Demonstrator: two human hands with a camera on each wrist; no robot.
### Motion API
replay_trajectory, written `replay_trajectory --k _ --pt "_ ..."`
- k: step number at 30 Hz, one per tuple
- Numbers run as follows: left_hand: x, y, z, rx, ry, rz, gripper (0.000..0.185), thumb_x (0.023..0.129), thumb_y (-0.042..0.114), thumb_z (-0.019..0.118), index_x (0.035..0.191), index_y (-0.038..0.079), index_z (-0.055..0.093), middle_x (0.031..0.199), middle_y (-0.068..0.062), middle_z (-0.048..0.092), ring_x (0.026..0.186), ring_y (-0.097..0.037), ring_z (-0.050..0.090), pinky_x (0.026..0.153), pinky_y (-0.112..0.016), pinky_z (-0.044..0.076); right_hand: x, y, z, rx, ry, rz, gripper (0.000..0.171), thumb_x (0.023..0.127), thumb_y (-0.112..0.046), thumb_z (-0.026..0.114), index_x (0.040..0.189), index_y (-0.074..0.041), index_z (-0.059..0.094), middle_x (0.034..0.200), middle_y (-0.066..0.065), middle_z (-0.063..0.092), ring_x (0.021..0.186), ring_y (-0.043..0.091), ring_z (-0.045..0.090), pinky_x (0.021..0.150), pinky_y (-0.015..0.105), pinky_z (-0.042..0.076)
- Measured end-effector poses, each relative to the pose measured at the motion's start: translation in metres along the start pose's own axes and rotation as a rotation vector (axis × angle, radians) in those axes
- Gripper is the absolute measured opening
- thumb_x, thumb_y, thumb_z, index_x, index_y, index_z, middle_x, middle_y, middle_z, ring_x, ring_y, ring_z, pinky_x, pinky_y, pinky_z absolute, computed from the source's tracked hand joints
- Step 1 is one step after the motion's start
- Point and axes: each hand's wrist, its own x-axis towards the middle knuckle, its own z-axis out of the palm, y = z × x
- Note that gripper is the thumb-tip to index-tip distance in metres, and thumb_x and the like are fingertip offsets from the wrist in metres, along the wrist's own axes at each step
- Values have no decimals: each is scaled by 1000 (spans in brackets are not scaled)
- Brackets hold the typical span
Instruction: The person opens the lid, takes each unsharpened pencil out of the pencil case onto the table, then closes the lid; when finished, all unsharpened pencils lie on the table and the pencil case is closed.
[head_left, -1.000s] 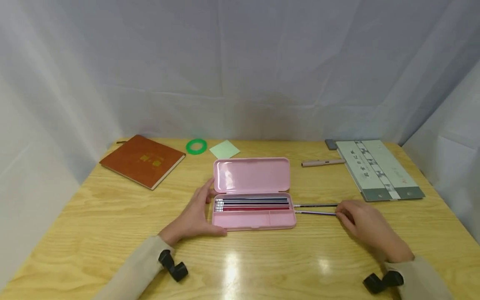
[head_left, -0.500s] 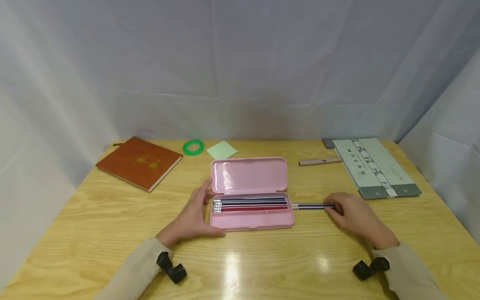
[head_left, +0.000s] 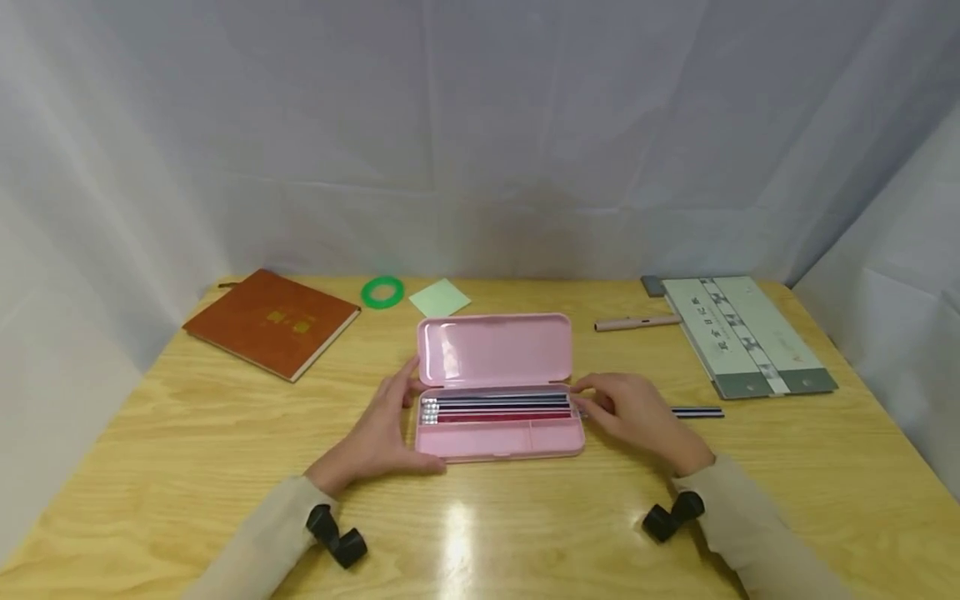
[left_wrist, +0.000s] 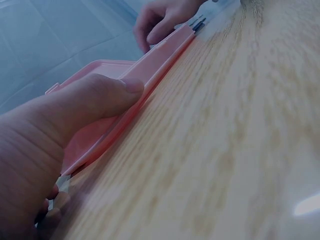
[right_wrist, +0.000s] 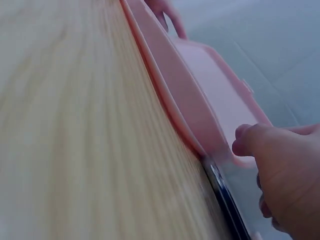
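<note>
Forearms (head_left: 251, 537) angled inward, a person's left hand (head_left: 378, 429) spreads wide, its thumb (left_wrist: 102, 97) extended apart from the fingers (head_left: 396, 385), while the right hand (head_left: 637, 410), palm down, points toward it, digits loosely curved.

from the head we look forward and down; close in, our left wrist view has the right hand (left_wrist: 167, 19) at twelve o'clock, our right the left hand (right_wrist: 166, 15), sharing the case (right_wrist: 177, 82).
</note>
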Motion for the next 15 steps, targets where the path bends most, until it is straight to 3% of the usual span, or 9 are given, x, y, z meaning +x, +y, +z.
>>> replay_trajectory --k 3,6,15 --pt "2 0 -1 7 0 -6 143 45 49 93 156 20 7 130 -5 49 107 -19 42 93 -42 42 16 -7 11 -20 13 -73 12 86 -18 72 95 -12 74 68 -5 65 59 3 54 56 25 46" --pt "2 0 -2 10 6 5 143 45 49 93 156 19 7 129 -6 49 107 -20 43 92 -43 42 29 -14 18 -48 -13 -127 12 87 -20 71 95 -12 75 85 -1 73 73 8 66 67 29 54" --pt "1 -1 1 -11 0 -1 143 44 48 93 156 22 7 128 -6 48 106 -19 42 92 -42 41 48 -34 23 -59 -217 -61 18 89 -28 69 99 -14 76 88 -3 74 69 4 61 65 25 50"
